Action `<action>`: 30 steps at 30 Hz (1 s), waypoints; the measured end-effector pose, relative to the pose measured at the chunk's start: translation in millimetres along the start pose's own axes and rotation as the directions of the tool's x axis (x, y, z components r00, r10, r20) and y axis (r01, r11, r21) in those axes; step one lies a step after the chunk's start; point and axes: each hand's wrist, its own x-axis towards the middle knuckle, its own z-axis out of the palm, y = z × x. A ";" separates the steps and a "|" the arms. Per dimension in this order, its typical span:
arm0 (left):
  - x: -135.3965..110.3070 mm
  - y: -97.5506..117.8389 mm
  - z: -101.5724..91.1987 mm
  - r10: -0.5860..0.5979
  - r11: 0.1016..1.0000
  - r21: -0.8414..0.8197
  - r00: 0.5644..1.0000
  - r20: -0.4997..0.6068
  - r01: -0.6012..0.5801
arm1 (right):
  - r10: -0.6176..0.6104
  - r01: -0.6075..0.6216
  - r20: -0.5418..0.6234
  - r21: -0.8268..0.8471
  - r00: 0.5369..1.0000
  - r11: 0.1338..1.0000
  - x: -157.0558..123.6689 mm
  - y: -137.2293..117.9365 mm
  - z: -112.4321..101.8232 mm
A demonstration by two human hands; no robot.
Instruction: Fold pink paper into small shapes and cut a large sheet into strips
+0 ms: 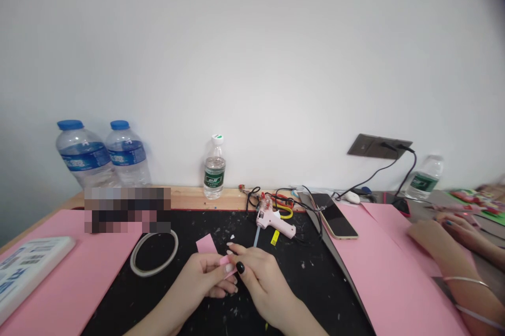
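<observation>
Head view: left hand (pixel 203 277) and right hand (pixel 263 277) met over the black mat (pixel 315 273), well short of the surface's (pixel 181 198) back edge, fingers of both closed on small pink paper (pixel 205 244), one flap poking out behind the left. Doing this well likely meant light pressure, lined-up edges and keeping clear of the glue gun (pixel 276 222), possibly hot, nearer the back edge. Couldn't tell whether one piece or two; fingers covered the middle. Front edge was cut off; a pixelated patch (pixel 127 210) hid something toward the back left corner.
</observation>
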 end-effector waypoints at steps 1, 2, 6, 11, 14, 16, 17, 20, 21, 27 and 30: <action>0.2 -0.4 -0.4 0.001 1.000 -0.001 1.000 0.004 -0.001 | -0.002 0.002 0.003 0.002 1.000 1.000 0.3 -0.5 -0.9; 0.4 -0.9 -0.8 0.003 1.000 -0.003 1.000 0.010 -0.003 | -0.005 0.005 0.006 0.003 1.000 1.000 0.7 -1.0 -1.8; 0.6 -1.7 -1.7 0.016 1.000 -0.006 1.000 0.026 -0.015 | -0.010 0.010 0.014 -0.002 1.000 1.000 2.1 -1.7 -4.1; -0.3 1.4 -0.5 0.044 0.997 0.068 0.998 0.046 -0.047 | 0.068 -0.066 -0.039 0.065 0.997 0.996 1.7 3.7 1.3; -2.4 2.5 1.8 0.086 0.991 0.100 0.993 0.083 -0.094 | 0.161 -0.159 -0.121 0.027 0.979 0.987 1.5 7.5 6.8; -3.9 1.6 3.6 0.107 0.988 0.099 0.987 0.117 -0.119 | 0.186 -0.188 -0.103 -0.012 0.977 0.982 1.8 8.8 9.4; -4.4 0.8 4.5 0.114 0.987 0.100 0.984 0.136 -0.128 | 0.182 -0.184 -0.064 -0.021 0.981 0.983 2.0 8.9 10.2; -5.2 -2.1 6.0 0.133 0.982 0.113 0.975 0.177 -0.155 | 0.159 -0.160 0.050 0.015 0.986 0.987 2.5 8.0 10.7; -5.3 -2.9 6.1 0.140 0.980 0.115 0.973 0.186 -0.163 | 0.156 -0.159 0.064 0.032 0.986 0.987 2.5 7.4 10.3; -6.4 -2.6 4.5 0.166 0.968 0.144 0.957 0.236 -0.203 | 0.132 -0.138 0.105 0.056 0.986 0.989 1.9 3.1 6.3; -7.6 1.8 2.4 0.201 0.929 0.263 0.951 0.235 -0.262 | 0.120 -0.123 0.086 0.028 0.989 0.992 2.4 2.4 5.4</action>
